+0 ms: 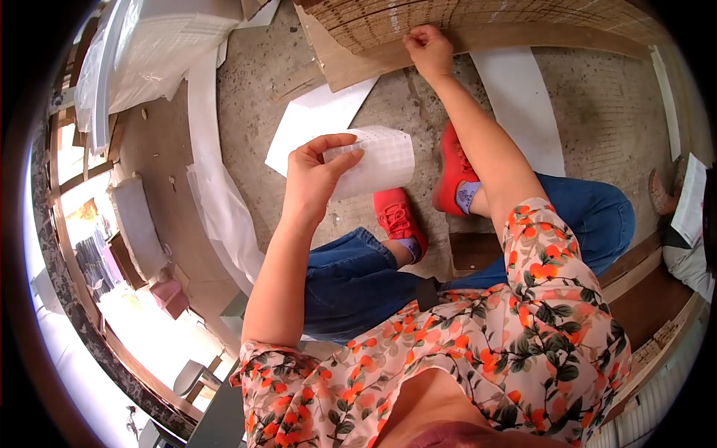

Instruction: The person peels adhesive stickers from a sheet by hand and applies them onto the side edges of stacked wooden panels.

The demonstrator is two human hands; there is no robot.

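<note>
Between the thumb and fingers of my left hand [317,168] is a thin white sheet [381,160] marked in a grid of small rectangles, slightly curled. My right hand [432,51] is at the near edge of a brown board [478,33], its fingertips pinched together. Whatever those fingers hold, if anything, is too small to make out. Rows of small marks run across the board's brown face, and a plain wooden strip borders it.
White sheets [310,119] and another white strip [523,104] lie on the concrete floor. Plastic-wrapped goods [153,52] stand at upper left. Red shoes [399,220] are below the hands. Part of another person [661,194] shows at the right edge.
</note>
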